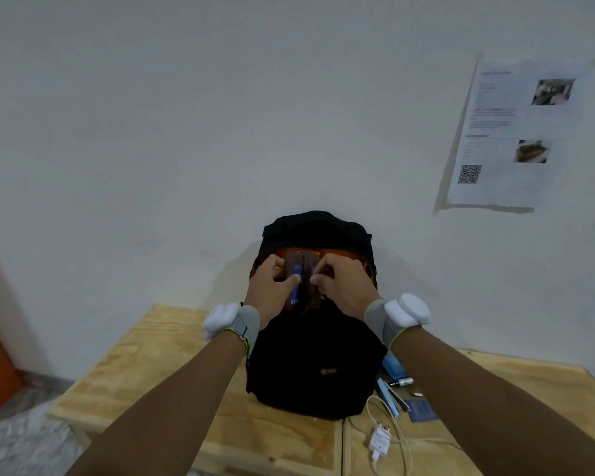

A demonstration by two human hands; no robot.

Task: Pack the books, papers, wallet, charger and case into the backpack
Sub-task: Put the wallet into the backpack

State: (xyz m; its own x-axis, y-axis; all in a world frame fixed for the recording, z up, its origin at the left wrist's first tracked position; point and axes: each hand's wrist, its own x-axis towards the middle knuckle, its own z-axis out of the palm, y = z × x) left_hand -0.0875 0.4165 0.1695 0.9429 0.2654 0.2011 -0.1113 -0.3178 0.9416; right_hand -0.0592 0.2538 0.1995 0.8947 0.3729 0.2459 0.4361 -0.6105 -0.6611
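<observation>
1. My left hand [272,286] and my right hand [340,283] meet over the open top of the black backpack [310,365], which stands upright on the wooden bench [158,365] against the white wall [186,115].
2. Between both hands I hold a brown wallet [301,266] with a blue card [296,286] showing in it; each grip is clamped on the wallet, thumbs pressing its near face, fingers curled behind.
3. The wallet sits at the mouth of the backpack, in front of the orange lining [334,252]; I cannot tell whether it touches the lining.
4. At four o'clock from the backpack, on the bench, lie the white charger [380,441] with its looping cable [401,438], a light blue case [389,398], a dark blue book [423,410] and a small pen-like item [402,383].
5. Both wrists carry grey bands with white pods [407,309].
6. A printed sheet [509,132] with a QR code is taped to the wall at two o'clock.
</observation>
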